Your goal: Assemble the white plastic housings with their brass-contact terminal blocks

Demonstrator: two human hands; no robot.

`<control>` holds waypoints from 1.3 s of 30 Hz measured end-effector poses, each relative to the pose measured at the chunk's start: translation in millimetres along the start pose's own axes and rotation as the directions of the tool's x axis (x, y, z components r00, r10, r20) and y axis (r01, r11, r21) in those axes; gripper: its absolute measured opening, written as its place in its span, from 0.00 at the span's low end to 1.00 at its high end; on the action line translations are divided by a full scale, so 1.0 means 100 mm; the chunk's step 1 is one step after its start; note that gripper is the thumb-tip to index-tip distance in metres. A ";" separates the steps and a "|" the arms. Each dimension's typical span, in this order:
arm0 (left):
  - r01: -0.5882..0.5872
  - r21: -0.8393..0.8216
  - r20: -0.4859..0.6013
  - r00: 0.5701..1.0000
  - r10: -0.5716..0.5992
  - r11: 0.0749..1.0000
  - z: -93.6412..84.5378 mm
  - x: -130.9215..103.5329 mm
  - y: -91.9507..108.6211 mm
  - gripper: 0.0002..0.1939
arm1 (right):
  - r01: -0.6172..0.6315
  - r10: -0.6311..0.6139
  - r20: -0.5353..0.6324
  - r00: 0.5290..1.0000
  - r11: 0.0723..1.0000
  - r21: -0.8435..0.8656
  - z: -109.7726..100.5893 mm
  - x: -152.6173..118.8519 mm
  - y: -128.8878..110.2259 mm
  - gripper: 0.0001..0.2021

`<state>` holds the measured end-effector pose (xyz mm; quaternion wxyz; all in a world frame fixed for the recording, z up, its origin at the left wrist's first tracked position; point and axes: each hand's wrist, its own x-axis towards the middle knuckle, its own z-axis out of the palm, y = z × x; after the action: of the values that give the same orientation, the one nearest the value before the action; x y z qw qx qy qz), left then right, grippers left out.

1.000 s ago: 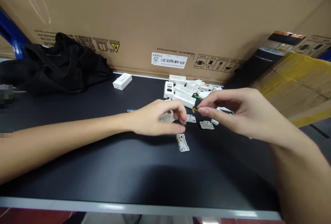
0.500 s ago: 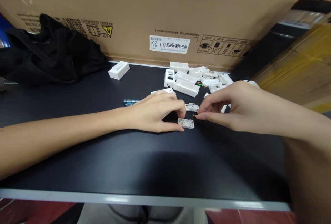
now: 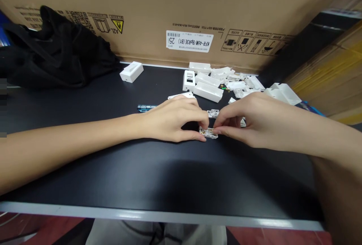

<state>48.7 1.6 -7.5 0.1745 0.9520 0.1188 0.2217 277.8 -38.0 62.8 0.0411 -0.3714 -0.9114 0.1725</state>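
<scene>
White frame [image 3: 209, 135] on the black tabletop [image 3: 169, 184], between the two hands. Left hand [image 3: 179, 120] pinches its left end, thumb and forefinger slightly apart. Right hand [image 3: 254, 118] at the right end, thumb and forefinger nearly meeting; cannot tell whether they grip a small piece. Similar part [image 3: 213, 113] just beyond. Blue pen [image 3: 146, 107] partly behind left hand. White casings [image 3: 208, 91] farther back; black bag [image 3: 59, 56] far left; carton [image 3: 135, 7] behind everything.
</scene>
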 end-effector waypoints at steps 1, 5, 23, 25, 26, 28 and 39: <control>-0.006 -0.002 -0.004 1.000 0.006 1.000 0.00 0.00 0.00 0.10 | 0.001 -0.001 0.009 1.000 1.000 -0.007 0.01 0.00 0.00 0.11; -0.026 -0.016 0.001 1.000 0.026 1.000 0.00 0.00 0.01 0.09 | -0.030 0.032 0.044 0.999 0.999 -0.031 0.03 0.03 -0.02 0.11; -0.047 -0.016 0.009 0.999 0.047 0.999 0.00 0.00 -0.01 0.09 | 0.069 -0.069 -0.002 0.998 0.994 -0.082 0.05 0.03 0.02 0.15; -0.043 -0.008 0.021 0.999 0.044 0.999 0.00 0.00 -0.01 0.10 | 0.101 -0.102 -0.011 0.995 0.989 -0.105 0.06 0.03 0.02 0.15; -0.041 -0.006 0.025 0.999 0.041 0.999 0.00 0.00 0.00 0.10 | 0.116 -0.118 -0.013 0.993 0.986 -0.116 0.06 0.03 0.02 0.15; -0.036 -0.008 0.029 0.999 0.036 0.999 -0.01 0.01 0.00 0.10 | 0.128 -0.131 -0.014 0.991 0.983 -0.133 0.07 0.02 0.03 0.15; -0.037 0.020 0.059 0.998 0.036 0.999 -0.02 0.01 0.04 0.10 | 0.090 -0.092 -0.021 0.996 0.991 -0.102 0.07 -0.02 0.04 0.12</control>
<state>48.7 -0.8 -3.7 0.1640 0.9619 0.0984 0.1955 280.5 -38.5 54.4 0.0417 -0.3332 -0.9344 0.1191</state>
